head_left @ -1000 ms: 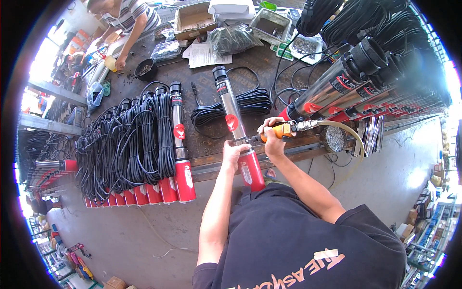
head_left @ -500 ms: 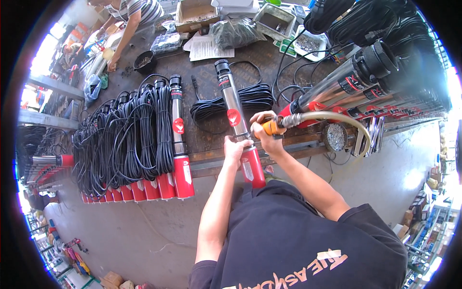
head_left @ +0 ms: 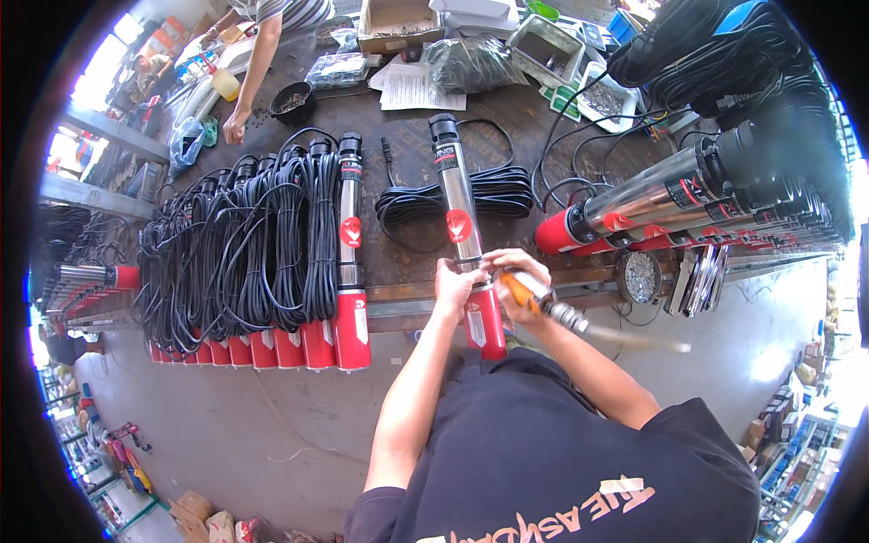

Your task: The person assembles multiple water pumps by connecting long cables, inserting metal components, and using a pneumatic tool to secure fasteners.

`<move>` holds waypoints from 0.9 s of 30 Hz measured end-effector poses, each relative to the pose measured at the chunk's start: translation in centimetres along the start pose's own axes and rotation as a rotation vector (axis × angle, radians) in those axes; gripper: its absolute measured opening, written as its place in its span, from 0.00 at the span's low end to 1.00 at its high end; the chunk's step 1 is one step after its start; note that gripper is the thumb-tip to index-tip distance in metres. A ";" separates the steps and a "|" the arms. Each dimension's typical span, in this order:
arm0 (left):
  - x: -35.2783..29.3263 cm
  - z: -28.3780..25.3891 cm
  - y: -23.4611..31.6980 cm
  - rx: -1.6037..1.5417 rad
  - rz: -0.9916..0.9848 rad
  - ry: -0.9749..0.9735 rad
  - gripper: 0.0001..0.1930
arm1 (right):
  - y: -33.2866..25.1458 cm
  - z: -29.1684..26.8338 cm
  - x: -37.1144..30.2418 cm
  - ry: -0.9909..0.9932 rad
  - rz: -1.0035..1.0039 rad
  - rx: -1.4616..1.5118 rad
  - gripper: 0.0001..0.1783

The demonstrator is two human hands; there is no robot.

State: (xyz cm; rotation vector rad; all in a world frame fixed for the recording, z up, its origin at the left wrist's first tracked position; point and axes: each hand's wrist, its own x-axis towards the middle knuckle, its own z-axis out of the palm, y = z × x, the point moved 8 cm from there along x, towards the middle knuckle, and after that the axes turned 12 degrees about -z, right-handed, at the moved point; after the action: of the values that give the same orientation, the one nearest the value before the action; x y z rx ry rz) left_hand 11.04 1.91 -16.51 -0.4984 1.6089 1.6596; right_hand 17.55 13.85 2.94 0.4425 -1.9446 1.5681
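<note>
A long steel pump (head_left: 460, 204) with a red lower end and a black top lies lengthwise on the brown workbench (head_left: 398, 262), its red end overhanging the front edge. My left hand (head_left: 453, 282) grips the pump at the joint between the steel and red parts. My right hand (head_left: 512, 288) holds an orange-handled air screwdriver (head_left: 534, 297), its tip against the same joint. The tool's hose (head_left: 634, 339) trails to the right, blurred. A coil of black cable (head_left: 493, 192) lies behind the pump.
A row of similar pumps wrapped in black cable (head_left: 272, 253) lies to the left. Bare steel pumps (head_left: 688, 195) are stacked at the right, beside a dish of screws (head_left: 640, 276). Another person's arm (head_left: 249, 77) works at the far left, near a black bowl (head_left: 291, 100). Boxes and papers (head_left: 412, 86) sit at the back.
My right hand has swung the air screwdriver from level on the right down to the pump's joint, so the handle now points toward me. The hose has swung along. My left hand stays on the pump.
</note>
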 end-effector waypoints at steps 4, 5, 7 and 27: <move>-0.8 0.4 1.0 0.014 -0.031 0.001 0.33 | 2.1 -0.6 -1.1 0.290 0.151 0.110 0.16; -1.7 1.2 1.7 0.000 -0.064 -0.022 0.34 | 3.9 -1.8 -1.9 0.465 0.181 0.073 0.15; -1.3 0.7 1.3 -0.006 -0.058 -0.005 0.34 | 5.7 -3.4 -1.6 0.757 0.266 0.024 0.14; 0.2 0.2 0.2 0.071 0.021 0.048 0.34 | 3.6 -0.6 0.6 0.222 0.100 0.050 0.09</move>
State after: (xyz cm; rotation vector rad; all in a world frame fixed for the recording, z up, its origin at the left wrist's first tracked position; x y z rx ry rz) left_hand 10.79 2.16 -16.54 -0.4901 1.7068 1.6107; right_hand 15.09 15.33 0.68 0.1839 -1.7853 1.6560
